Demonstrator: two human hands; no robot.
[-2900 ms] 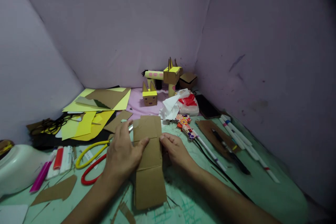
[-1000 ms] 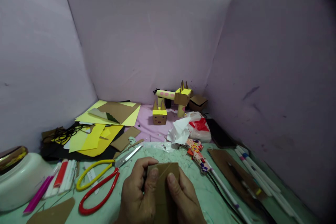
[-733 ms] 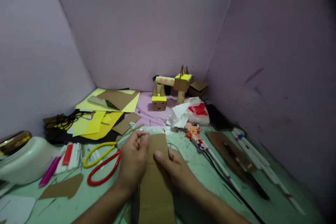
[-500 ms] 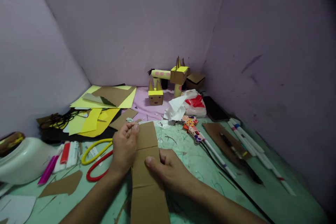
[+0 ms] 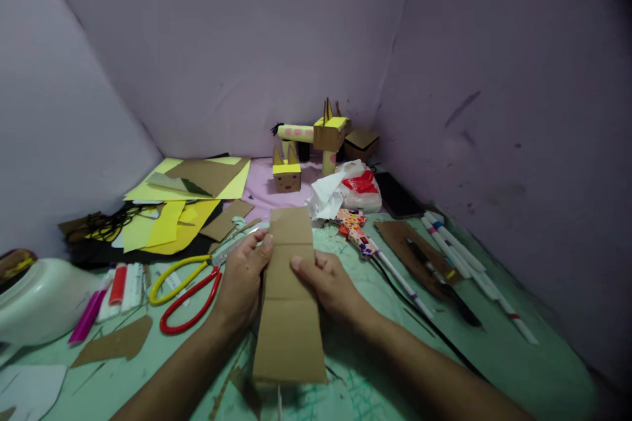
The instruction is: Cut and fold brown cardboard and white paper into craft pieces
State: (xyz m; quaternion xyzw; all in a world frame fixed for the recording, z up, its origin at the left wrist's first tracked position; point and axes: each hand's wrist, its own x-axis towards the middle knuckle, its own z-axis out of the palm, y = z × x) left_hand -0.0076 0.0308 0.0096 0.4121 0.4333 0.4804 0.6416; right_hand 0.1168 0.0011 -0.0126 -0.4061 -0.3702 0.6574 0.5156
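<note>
A long brown cardboard strip (image 5: 290, 289), creased across in several places, is held up over the green tabletop. My left hand (image 5: 243, 276) grips its left edge near the top, thumb on the face. On the opposite edge my right hand (image 5: 330, 286) pinches it, thumb pressed on the front and fingers behind. Beside my left hand lie scissors (image 5: 170, 279) with one yellow and one red handle loop. Farther back stand a small cardboard box head (image 5: 287, 177) with pointed ears and a yellow top, and a larger cardboard animal figure (image 5: 330, 135).
Yellow paper and cardboard sheets (image 5: 162, 230) lie at back left. Markers (image 5: 118, 286) and a white container (image 5: 49, 296) sit at left. A glue gun (image 5: 358, 237) with cord, a cutter knife (image 5: 439, 283), white pens (image 5: 464, 256) and a phone (image 5: 397, 194) occupy the right.
The cardboard strip has come up and tilted so its lower end now shows. Both hands moved slightly with it, still gripping, and more of the scissors is visible.
</note>
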